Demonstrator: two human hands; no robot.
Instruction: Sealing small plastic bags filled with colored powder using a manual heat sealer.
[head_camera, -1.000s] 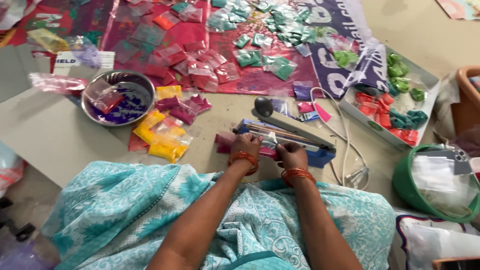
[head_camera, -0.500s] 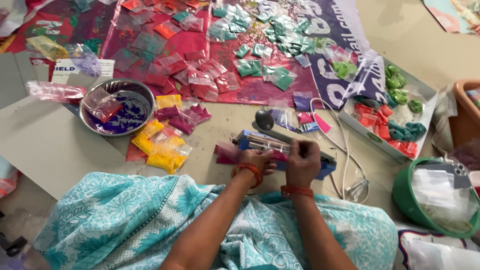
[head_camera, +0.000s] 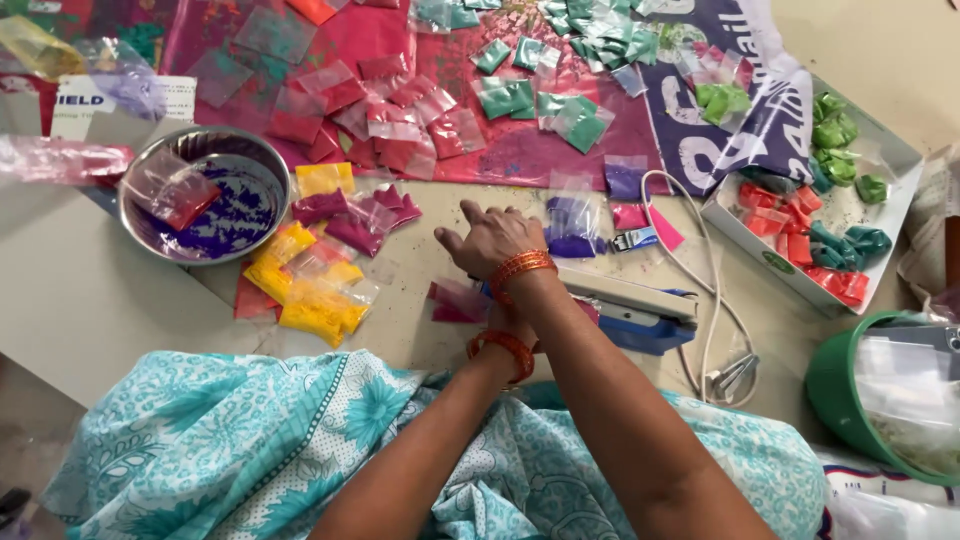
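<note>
My right hand (head_camera: 490, 237) hovers palm down over the table with its fingers spread and nothing in it, just left of the blue and white heat sealer (head_camera: 640, 305). My right forearm crosses over my left hand (head_camera: 508, 325), hiding all but the wrist with its orange bangles. A pink powder packet (head_camera: 455, 300) lies at the sealer's left end, next to my left hand; whether the hand grips it is hidden. Magenta packets (head_camera: 350, 215) and yellow packets (head_camera: 310, 290) lie to the left of my right hand.
A steel bowl (head_camera: 262, 160) with purple powder and a packet stands at the left. Red and green packets cover the pink sheet (head_camera: 520, 150) beyond. A white tray (head_camera: 880, 160) of knotted bags sits right, a green tub (head_camera: 835, 385) near right. The sealer's white cord (head_camera: 712, 300) loops alongside.
My right hand has left the sealer's arm and moved up and to the left, with its fingers now spread. The view has shifted closer.
</note>
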